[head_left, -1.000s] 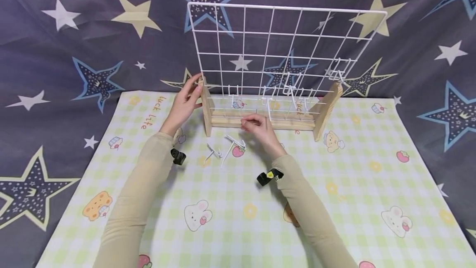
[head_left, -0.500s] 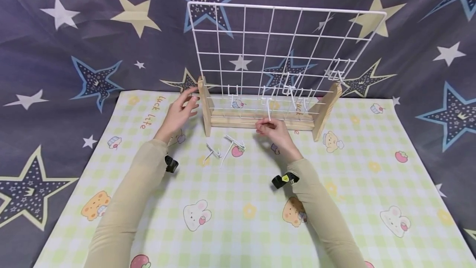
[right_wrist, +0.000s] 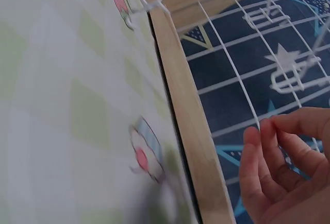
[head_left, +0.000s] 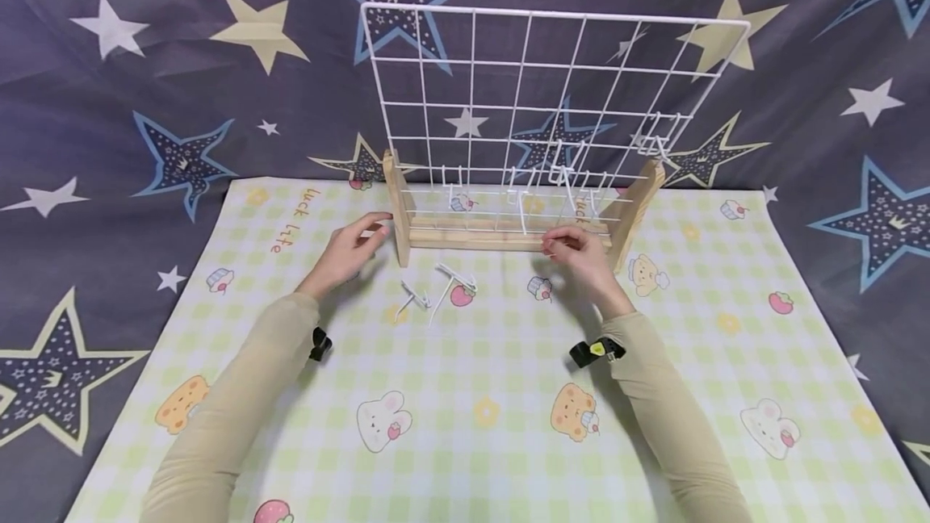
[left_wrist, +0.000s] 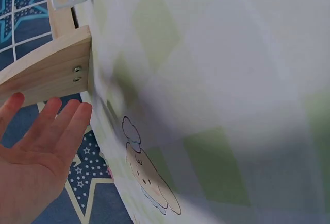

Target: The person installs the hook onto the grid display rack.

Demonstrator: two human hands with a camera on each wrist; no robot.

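A white wire grid panel stands on a wooden base between two wooden side supports. Several white wire hooks hang on it. The left hand is beside the left side support, palm facing it and fingers spread a little, holding nothing. Right hand: its thumb and fingertips come together in front of the base's right half. In the right wrist view those fingertips overlap the panel's low wire; I cannot tell whether they pinch it. Two loose white hooks lie on the tablecloth left of centre.
A green-and-white checked tablecloth with cartoon prints covers the table. Behind hangs a dark curtain patterned with stars. Each wrist wears a black camera strap.
The left hand has come off the left support's top and moved down and toward the person. The right hand has moved right along the base. The loose hooks have stayed put.
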